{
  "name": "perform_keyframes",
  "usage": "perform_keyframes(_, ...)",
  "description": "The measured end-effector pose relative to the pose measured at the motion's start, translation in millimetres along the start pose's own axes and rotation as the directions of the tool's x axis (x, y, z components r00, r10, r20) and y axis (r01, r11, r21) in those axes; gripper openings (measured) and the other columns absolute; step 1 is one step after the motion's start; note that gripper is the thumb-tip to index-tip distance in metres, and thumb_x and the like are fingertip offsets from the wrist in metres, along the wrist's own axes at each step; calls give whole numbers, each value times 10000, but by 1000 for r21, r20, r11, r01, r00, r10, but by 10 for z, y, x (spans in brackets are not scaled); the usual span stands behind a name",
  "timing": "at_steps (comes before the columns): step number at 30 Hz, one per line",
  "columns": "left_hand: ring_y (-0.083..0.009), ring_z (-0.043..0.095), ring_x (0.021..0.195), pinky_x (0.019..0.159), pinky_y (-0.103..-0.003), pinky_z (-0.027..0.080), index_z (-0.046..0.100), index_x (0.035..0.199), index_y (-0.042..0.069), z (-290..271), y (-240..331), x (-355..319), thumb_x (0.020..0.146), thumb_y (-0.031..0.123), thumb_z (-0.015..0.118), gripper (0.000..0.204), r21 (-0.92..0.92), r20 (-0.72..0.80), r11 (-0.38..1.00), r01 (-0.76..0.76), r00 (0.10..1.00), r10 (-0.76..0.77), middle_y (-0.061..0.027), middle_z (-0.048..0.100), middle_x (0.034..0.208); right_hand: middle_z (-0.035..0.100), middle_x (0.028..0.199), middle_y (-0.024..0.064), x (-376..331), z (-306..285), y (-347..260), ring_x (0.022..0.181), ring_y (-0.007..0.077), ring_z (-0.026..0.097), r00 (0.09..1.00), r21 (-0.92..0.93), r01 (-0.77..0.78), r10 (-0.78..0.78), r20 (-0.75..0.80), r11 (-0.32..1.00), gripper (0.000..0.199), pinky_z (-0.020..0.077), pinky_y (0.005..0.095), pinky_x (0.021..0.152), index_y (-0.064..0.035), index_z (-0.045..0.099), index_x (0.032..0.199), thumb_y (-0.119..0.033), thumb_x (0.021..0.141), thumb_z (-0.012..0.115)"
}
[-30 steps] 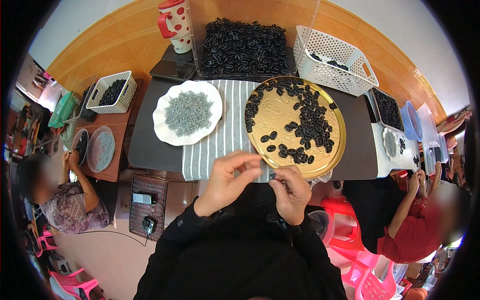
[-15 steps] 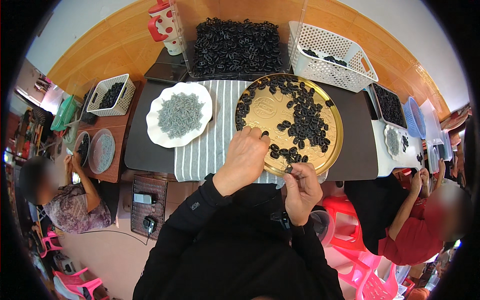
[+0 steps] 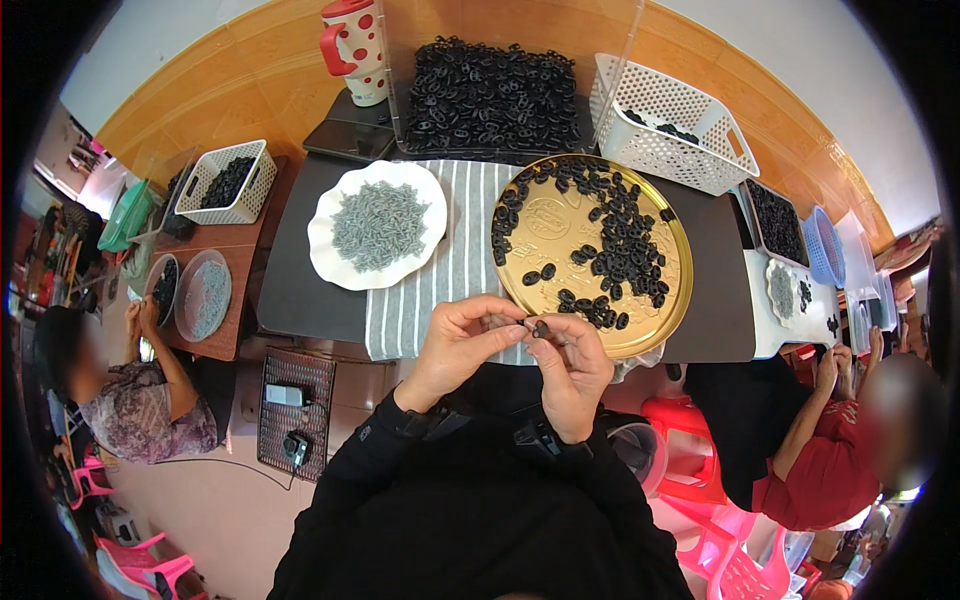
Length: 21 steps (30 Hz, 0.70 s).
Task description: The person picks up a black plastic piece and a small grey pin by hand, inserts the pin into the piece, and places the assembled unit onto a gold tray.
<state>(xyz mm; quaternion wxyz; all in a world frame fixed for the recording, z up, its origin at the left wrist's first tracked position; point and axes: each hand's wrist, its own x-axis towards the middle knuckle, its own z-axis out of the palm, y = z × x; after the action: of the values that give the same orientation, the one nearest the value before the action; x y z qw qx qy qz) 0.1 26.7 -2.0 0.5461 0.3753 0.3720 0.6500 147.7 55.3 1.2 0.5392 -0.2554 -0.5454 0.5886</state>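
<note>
Head view: the left hand (image 3: 462,345) and the right hand (image 3: 570,362) meet just below the near rim of the round gold tray (image 3: 672,305), over the front edge of the dark table (image 3: 300,290). Both hands are curled, thumbs and forefingers pinched together around a small black oval piece (image 3: 540,328); the remaining fingers are folded in, and whether the left fingertips also hold a second, lighter part cannot be made out. The tray is shiny embossed metal and carries a loose scatter of matching black ring-like pieces (image 3: 625,250), thickest toward its right half. To its left lies a grey-and-white striped cloth (image 3: 450,275), and on it a white plate (image 3: 330,255) with a wavy edge holding a mound of small grey pieces (image 3: 378,225), fine and tangled in texture. Behind stands a clear-walled bin (image 3: 400,110) heaped with black pieces, a white perforated plastic basket (image 3: 670,125) and a white jug with red dots (image 3: 355,50). The person's black sleeves (image 3: 480,500) fill the lower frame and hide the lap. At the left edge a seated person (image 3: 120,400) works over a side table; at the right another person in red (image 3: 830,470) is partly cut off by the rim of the lens. Their hands are too small to read.
</note>
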Motion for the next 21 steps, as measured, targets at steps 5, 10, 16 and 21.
perform_keyframes(5, -68, 613, 790, 696, -198, 492, 671, 971, -27, -113, -67, -53, 847, -63, 669, 128, -108, -55, 994, -8, 998, 2, -35, 673, 883, 621, 1035, 84, -44, 56, 17, 893, 117, 595, 997, 143, -68, 62, 52, 987, 232, 476, 220, 731, 39, 561, 1116, 79, 891, 594)
perform_keyframes(10, -52, 589, 756, 655, -184, 463, 666, 904, -12, -168, -23, -56, 825, -76, 682, 104, -101, -82, 994, -47, 996, 39, -10, 649, 852, 629, 1107, 141, 24, -1, -24, 931, 150, 620, 999, 114, 40, -38, -21, 993, 227, 505, 246, 736, 25, 560, 1115, 86, 896, 560)
perform_keyframes(16, -67, 600, 795, 681, -194, 477, 659, 922, -18, -184, 66, -101, 816, -108, 659, 139, -98, -10, 995, 18, 1000, -19, -31, 652, 896, 625, 1146, 146, 20, -16, 40, 958, 163, 620, 997, 42, -14, 10, 80, 999, 244, 487, 260, 841, 25, 538, 1137, 85, 902, 561)
perform_keyframes(21, -86, 616, 807, 699, -208, 492, 667, 1001, -29, -150, -3, -116, 843, -96, 626, 177, -186, -99, 981, -54, 994, 36, -45, 659, 909, 626, 1105, 128, -57, 77, 83, 955, 166, 622, 997, 125, -35, 25, 78, 992, 234, 490, 272, 864, 44, 532, 1129, 90, 902, 566)
